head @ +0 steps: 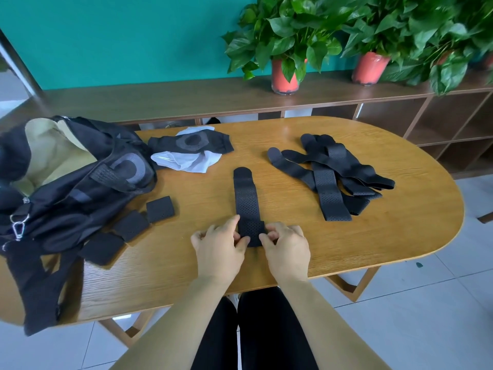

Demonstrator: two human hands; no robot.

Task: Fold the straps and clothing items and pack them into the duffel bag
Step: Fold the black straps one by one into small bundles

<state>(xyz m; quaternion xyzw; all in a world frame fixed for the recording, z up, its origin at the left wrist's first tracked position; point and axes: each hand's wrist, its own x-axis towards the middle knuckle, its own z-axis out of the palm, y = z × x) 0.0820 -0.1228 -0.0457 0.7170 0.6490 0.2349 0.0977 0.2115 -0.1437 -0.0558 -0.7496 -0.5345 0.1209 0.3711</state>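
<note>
A black perforated strap (246, 198) lies lengthwise on the wooden table (400, 236), its near end folded over. My left hand (220, 247) and my right hand (286, 248) pinch that folded end from either side. Three folded black strap squares (160, 209) lie in a row to the left. A heap of unfolded black straps (333, 172) lies at the right. Black and white clothing (190, 150) sits at the back. The open black duffel bag (66, 182), with a tan lining, rests on the table's left end.
Behind the table runs a low wooden shelf (160, 97) carrying potted plants in red pots (285, 76) against a teal wall. The bag's strap with a metal clip (18, 228) hangs over the table's left edge. White tiled floor lies to the right.
</note>
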